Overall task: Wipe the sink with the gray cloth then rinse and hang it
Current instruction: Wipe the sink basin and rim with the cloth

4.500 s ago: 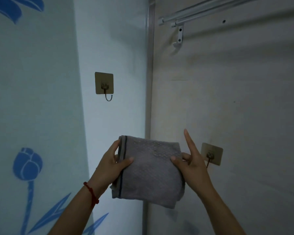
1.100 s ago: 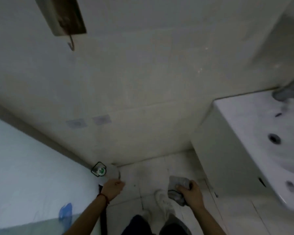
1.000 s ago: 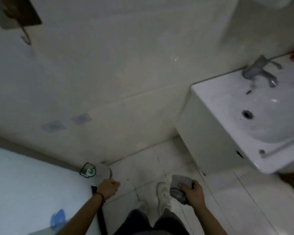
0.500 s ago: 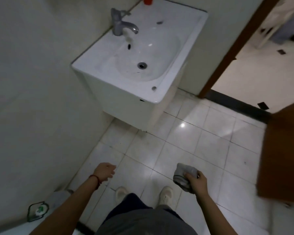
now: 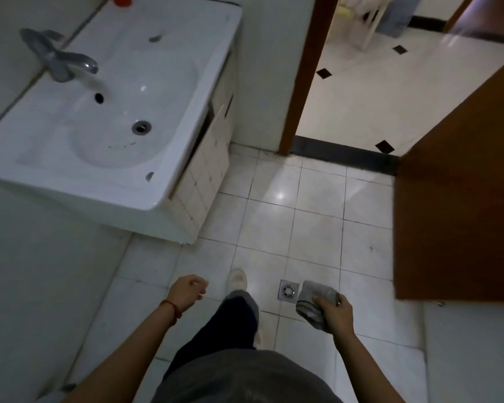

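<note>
The sink [image 5: 146, 181] has drawn nearer — a floor drain [image 5: 287, 290] now shows.

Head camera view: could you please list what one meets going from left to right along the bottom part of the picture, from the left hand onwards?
left hand → shoe → floor drain → gray cloth → right hand gripping it → brown door.
</note>
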Motion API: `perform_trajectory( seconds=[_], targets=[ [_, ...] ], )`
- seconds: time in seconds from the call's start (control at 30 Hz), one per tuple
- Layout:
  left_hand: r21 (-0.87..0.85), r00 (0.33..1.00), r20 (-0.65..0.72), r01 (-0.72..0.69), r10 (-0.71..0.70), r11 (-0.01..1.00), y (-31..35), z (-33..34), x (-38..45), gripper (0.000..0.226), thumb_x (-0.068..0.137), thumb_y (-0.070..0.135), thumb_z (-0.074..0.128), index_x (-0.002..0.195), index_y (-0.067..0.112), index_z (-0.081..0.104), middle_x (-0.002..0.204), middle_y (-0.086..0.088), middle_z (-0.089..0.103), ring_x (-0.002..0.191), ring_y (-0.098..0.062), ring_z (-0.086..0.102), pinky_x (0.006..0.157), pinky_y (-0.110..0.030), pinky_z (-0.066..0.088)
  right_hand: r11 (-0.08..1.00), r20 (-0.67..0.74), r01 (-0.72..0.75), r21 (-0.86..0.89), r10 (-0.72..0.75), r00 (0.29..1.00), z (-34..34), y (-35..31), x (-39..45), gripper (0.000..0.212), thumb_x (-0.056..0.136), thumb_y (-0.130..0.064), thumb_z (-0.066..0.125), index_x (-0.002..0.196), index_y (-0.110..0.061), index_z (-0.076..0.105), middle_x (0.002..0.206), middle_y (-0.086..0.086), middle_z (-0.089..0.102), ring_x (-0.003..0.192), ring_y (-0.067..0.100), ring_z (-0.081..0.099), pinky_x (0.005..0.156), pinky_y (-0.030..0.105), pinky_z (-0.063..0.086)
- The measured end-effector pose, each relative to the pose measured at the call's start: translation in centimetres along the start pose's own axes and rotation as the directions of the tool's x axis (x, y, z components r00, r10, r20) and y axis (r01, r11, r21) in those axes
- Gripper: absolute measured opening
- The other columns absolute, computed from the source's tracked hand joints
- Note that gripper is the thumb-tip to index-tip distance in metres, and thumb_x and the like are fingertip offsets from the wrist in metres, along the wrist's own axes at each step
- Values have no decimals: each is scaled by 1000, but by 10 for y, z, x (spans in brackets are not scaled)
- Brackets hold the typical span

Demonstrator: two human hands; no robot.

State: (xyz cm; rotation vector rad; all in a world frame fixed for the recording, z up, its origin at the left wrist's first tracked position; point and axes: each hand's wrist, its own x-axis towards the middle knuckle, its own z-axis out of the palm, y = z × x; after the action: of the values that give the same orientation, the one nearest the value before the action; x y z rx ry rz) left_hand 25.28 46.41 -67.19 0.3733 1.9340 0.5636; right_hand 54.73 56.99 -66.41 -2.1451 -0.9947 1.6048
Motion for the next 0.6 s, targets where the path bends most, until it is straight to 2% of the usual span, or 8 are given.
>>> perform_trajectory(
  seconds=[0.1,0.17,0.33,0.43,0.6],
  targets=[
    [1,998,3,57,-57,998,19,-1,32,13,90,17,54,86,6,59,86,-14,62,72,-20,56,58,-23,43,1000,-11,-2,-19,1,1000,3,-30,35,40,78,-12,68,113,-4,51,101,13,56,98,36,57,91,55,49],
    [-21,996,7,85,-85,996,39,-1,56,13,91,18,53,86,6,59,86,-12,62,71,-19,56,60,-23,44,999,-14,7,-35,-8,1000,7,-58,60,41,77,-13,69,113,-4,51,100,12,56,100,37,57,91,56,49],
    [-82,990,27,139,-137,987,118,-2,112,14,92,18,52,85,8,58,82,-10,61,67,-17,55,59,-25,43,994,-29,43,-102,-46,999,17,-144,116,43,79,-14,68,116,-3,50,101,11,54,99,35,56,91,54,49],
    [-103,996,36,81,-78,991,179,-5,144,14,92,17,51,82,9,58,81,-8,61,67,-15,55,59,-24,44,992,-23,59,-112,-62,998,22,-195,143,43,79,-13,67,117,-3,50,102,12,54,98,35,56,91,55,49],
    [-194,1000,10,-22,24,981,272,-22,190,13,92,18,50,93,8,57,81,-5,60,70,-15,55,62,-24,44,981,10,100,-164,-100,995,38,-270,192,38,80,-11,66,113,-1,51,102,15,56,91,31,55,89,50,50]
  ],
)
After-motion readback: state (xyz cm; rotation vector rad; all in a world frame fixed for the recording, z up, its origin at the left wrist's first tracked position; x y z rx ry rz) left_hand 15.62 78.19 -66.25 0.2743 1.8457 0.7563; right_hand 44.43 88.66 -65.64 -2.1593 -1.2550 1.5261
